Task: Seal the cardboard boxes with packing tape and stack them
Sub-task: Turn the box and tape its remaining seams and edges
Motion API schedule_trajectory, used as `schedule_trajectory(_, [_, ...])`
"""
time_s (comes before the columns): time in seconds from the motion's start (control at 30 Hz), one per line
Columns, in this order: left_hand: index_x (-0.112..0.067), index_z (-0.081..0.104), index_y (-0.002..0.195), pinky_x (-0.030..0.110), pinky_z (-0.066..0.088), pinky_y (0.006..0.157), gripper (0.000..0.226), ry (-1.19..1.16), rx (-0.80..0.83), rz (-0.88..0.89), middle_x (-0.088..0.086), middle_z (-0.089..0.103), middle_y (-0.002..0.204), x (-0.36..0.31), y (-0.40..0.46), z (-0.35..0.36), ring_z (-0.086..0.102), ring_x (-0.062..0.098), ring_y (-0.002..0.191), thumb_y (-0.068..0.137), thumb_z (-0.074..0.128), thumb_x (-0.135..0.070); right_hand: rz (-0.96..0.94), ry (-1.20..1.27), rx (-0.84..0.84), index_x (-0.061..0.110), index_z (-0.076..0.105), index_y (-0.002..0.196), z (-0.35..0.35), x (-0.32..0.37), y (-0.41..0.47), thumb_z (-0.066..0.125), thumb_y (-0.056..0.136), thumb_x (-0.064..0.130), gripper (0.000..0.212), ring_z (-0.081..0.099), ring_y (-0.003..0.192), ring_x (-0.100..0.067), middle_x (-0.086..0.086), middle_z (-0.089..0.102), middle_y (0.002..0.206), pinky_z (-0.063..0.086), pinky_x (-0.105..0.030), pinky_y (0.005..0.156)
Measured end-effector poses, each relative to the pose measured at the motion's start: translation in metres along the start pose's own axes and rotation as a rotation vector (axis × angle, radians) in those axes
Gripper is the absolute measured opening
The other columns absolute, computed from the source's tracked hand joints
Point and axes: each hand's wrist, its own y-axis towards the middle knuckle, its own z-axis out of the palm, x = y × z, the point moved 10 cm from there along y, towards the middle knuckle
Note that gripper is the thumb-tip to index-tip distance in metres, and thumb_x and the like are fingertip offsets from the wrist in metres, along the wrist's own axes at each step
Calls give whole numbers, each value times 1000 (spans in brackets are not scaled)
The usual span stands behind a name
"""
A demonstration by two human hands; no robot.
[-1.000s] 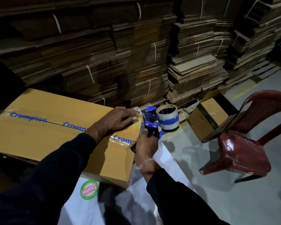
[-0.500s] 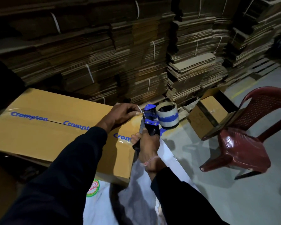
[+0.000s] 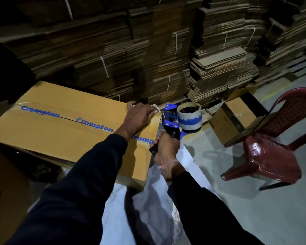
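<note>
Packing warehouse / carton store. Wall of flattened cardboard bundles (image 3: pixel 131 55) strapped with white bands, stacked high, some on a wooden pallet (image 3: pixel 297 65). Bare grey concrete floor (image 3: pixel 254 209). Dim lighting. A maroon plastic chair (image 3: pixel 272 147) stands by the stacks.

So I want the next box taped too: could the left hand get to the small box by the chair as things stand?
Probably not from here: the left hand presses the big Crompton box, and the small box lies beyond the tape dispenser in the right hand.
</note>
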Motion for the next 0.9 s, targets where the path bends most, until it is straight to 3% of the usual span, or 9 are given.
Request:
schedule_trajectory(0.07, [-38,69,124,50,24,107,34,5,3,-4,-15,72,118,1,1,1,59,15,113,109,40,-47,-17,3,4,5,51,98,-1,-1,-2,53,104,15,11,41,34,-14,0,46,42,39,-23,42])
schedule_trajectory(0.3, [-39,69,126,50,26,105,38,37,-9,-18,-16,72,121,4,2,5,59,15,113,107,38,-51,-156,-14,18,7,51,99,-24,-4,-6,55,103,12,8,42,38,-16,0,48,48,40,-28,43])
schedule_trajectory(0.57, [-39,68,127,49,25,105,40,37,6,-3,-16,71,123,3,-1,7,58,15,115,107,36,-52,-158,90,45,9,50,121,-34,-24,-8,57,103,13,19,41,41,-17,-3,46,56,39,-27,41])
schedule_trajectory(0.7, [-40,68,127,50,26,106,40,41,8,-4,-15,71,122,3,-2,7,58,16,114,107,36,-52,-158,137,65,9,50,104,-33,-25,-11,57,101,8,8,39,41,-17,-4,42,57,36,-27,42])
schedule_trajectory(0.9, [-39,69,125,49,25,106,40,35,2,-17,-17,71,120,4,-2,9,57,15,113,107,36,-52,-146,193,98,9,47,100,-39,-37,-14,58,102,12,12,37,44,-20,-7,40,58,35,-27,43])
